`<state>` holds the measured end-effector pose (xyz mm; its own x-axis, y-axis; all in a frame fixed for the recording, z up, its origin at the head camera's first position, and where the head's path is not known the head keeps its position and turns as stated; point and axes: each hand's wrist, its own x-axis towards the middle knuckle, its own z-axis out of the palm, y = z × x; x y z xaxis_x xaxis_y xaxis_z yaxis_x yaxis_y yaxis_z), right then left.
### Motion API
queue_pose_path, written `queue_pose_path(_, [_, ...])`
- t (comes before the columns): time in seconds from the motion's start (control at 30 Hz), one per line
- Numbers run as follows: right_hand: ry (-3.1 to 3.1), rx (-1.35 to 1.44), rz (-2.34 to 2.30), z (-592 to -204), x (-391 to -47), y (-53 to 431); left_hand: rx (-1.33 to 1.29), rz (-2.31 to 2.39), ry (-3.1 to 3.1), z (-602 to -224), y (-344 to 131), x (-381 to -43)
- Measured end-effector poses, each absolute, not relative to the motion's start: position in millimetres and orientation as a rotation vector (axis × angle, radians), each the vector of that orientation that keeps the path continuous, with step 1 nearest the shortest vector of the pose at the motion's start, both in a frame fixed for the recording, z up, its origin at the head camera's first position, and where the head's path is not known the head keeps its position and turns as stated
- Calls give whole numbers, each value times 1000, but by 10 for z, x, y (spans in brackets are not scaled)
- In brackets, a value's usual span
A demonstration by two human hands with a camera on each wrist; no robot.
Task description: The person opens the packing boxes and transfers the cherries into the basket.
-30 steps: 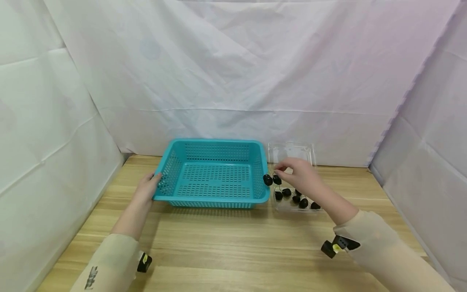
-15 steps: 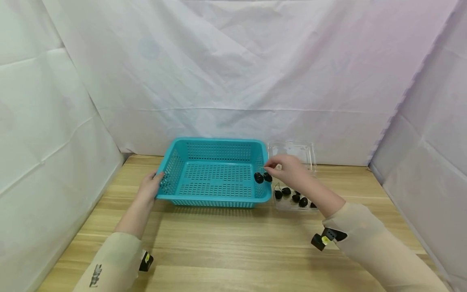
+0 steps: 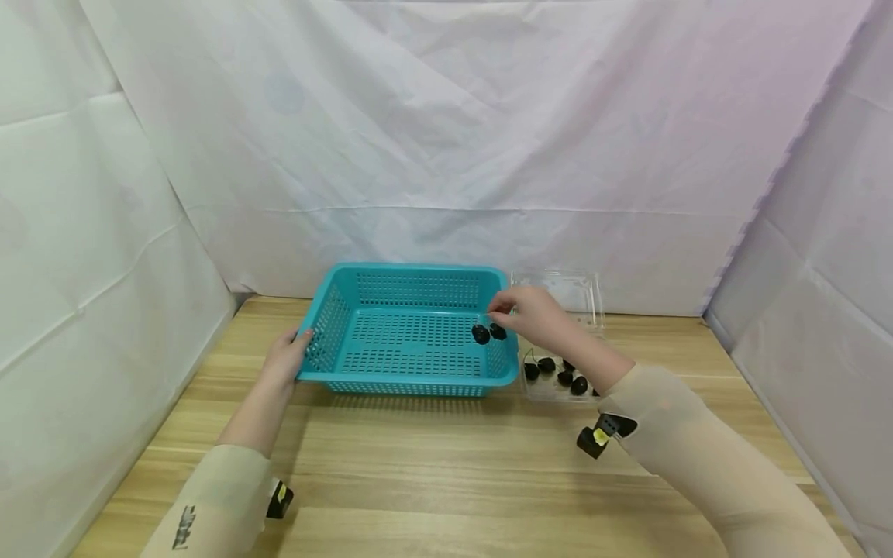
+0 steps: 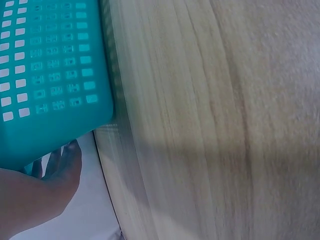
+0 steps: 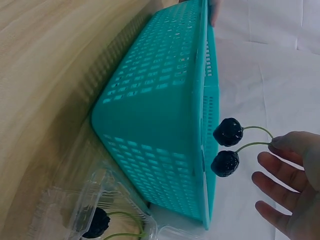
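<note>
A turquoise perforated basket (image 3: 412, 382) stands on the table with nothing lying in it. My left hand (image 3: 284, 356) grips its left rim, thumb inside and fingers beneath the edge in the left wrist view. Over the basket's right end, my right hand (image 3: 530, 314) pinches the green stems of two dark cherries (image 5: 228, 132) between thumb and forefinger. The pair hangs just above the rim, and the other fingers are spread apart. To the right sits an open clear plastic box (image 3: 558, 397), with several more dark cherries (image 3: 546, 366) inside.
The box's raised clear lid (image 3: 558, 288) leans at the back, beside the basket's right rim. Wooden tabletop (image 3: 418, 473) stretches in front of the basket. White cloth (image 3: 446, 139) hangs behind and on both sides.
My right hand has moved left from above the clear box, carrying the two cherries over the basket's right rim. My left hand keeps its hold on the basket, which has barely shifted.
</note>
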<state>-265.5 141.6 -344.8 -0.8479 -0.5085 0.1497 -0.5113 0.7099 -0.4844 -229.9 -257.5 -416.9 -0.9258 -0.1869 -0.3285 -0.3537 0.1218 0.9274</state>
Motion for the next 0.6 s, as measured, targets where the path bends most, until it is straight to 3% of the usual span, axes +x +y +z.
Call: queue_pose_path(0.6, [-2991, 1061, 824, -3292, -2942, 1311, -557, 1908, 2259, -4193, -2581, -2294])
